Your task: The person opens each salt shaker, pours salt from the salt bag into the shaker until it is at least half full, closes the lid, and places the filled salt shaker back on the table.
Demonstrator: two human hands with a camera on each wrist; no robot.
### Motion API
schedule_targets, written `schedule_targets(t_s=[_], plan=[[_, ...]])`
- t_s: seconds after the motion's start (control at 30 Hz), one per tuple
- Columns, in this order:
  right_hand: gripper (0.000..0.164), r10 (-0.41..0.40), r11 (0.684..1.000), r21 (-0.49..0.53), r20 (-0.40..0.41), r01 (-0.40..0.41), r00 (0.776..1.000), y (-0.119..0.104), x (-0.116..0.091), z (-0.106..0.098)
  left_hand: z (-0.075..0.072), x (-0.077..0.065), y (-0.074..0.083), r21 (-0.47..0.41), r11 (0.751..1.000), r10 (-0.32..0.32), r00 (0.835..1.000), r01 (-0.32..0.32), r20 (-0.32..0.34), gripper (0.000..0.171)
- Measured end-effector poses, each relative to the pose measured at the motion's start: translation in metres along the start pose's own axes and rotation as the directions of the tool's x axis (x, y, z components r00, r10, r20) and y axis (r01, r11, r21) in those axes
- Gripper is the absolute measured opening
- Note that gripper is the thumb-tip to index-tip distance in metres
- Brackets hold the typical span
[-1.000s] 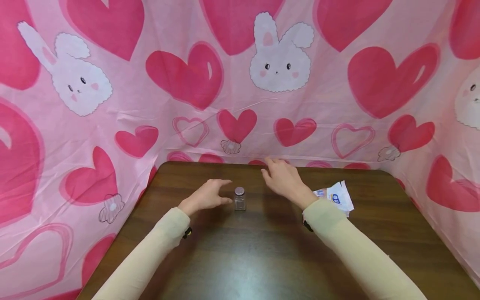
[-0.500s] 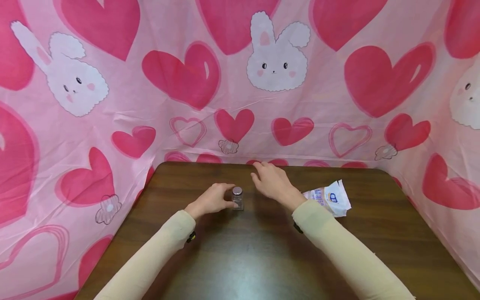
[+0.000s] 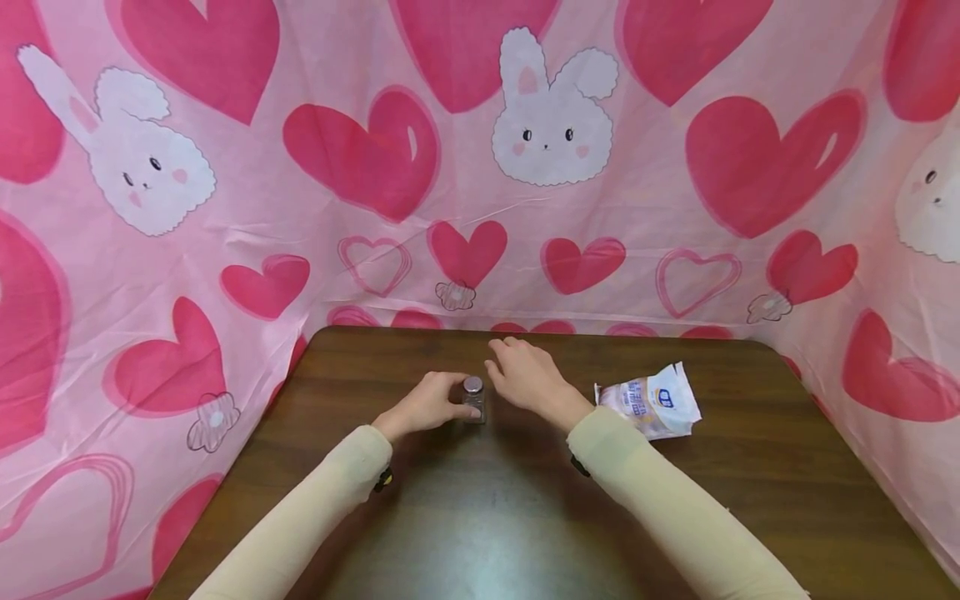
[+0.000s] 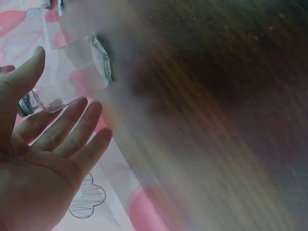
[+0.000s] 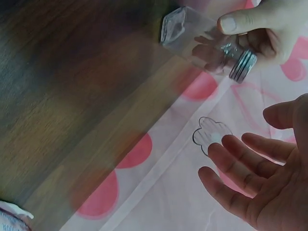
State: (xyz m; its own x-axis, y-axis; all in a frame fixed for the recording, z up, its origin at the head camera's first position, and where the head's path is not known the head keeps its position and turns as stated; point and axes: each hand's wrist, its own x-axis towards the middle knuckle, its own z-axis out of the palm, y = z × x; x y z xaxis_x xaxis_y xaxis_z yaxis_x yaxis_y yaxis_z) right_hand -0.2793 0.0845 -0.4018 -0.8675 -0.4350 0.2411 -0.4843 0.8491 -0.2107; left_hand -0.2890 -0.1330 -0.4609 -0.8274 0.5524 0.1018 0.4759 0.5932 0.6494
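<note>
A small clear glass jar (image 3: 474, 402) with a silvery screw lid (image 3: 472, 384) stands upright on the wooden table. My left hand (image 3: 429, 403) grips it from the left, thumb in front and fingers behind; the left wrist view shows the thumb and fingers (image 4: 72, 127) on either side of the glass jar (image 4: 72, 72). To the right of the jar my right hand (image 3: 527, 372) hovers with nothing in it, its fingers loosely bent and apart from the lid. In the right wrist view its palm and spread fingers (image 5: 236, 178) are below the ridged lid (image 5: 243, 66).
A white plastic packet (image 3: 663, 402) with blue and purple print lies on the table (image 3: 480, 508) to the right, beyond my right wrist. Pink cloth with hearts and rabbits (image 3: 555, 133) hangs behind the table's far edge and along both sides.
My left hand has moved right and taken hold of the jar. My right hand has come left and nearer to the jar, uncovering more of the packet.
</note>
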Motion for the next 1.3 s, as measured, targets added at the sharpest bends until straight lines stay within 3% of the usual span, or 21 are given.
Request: schedule_targets(t_s=[0.33, 0.7, 1.3], plan=[[0.041, -0.038, 0.999, 0.006, 0.012, 0.038, 0.999, -0.011, 0.001, 0.013, 0.005, 0.002, -0.011, -0.019, 1.000, 0.004, 1.000, -0.004, -0.006, 0.038], [0.041, -0.042, 0.998, 0.043, 0.055, 0.040, 0.998, -0.019, -0.001, 0.026, 0.007, 0.001, -0.011, -0.065, 0.998, 0.014, 1.000, -0.014, -0.003, 0.035], [0.034, -0.071, 0.994, 0.079, 0.013, 0.070, 0.997, -0.022, -0.002, 0.039, 0.006, 0.001, -0.010, -0.019, 1.000, 0.023, 0.999, -0.024, -0.024, 0.031]])
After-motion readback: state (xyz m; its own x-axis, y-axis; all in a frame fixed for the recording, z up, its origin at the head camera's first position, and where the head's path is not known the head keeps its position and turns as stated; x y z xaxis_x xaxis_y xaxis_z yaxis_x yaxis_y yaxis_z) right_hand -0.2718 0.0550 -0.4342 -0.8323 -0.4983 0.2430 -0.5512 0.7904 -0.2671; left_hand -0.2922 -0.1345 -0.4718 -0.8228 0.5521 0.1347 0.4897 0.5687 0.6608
